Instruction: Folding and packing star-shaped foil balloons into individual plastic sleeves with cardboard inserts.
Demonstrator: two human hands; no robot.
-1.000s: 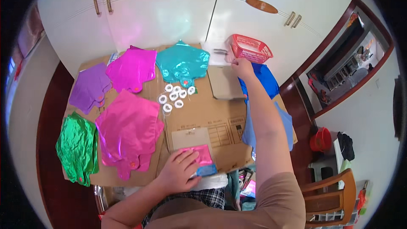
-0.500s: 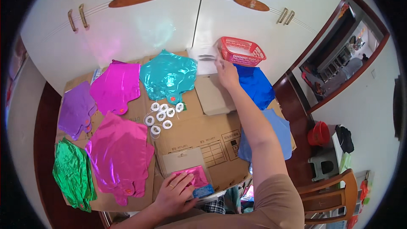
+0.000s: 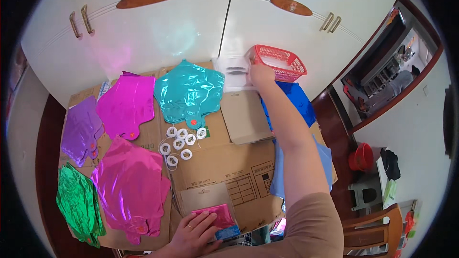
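While two hands (image 3: 193, 234) work, six foil balloons (image 3: 189, 91), seven ribbon spools (image 3: 184, 141)

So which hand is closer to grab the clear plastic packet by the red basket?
The right hand. It is stretched out and already touching the clear packet beside the red basket. The left hand rests far back on the folded pink balloon.

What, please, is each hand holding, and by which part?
The right hand grips the clear packet at its right edge. The left hand lies flat on the pink packet, gripping nothing.

red basket (image 3: 282, 61), folded pink foil (image 3: 216, 215)
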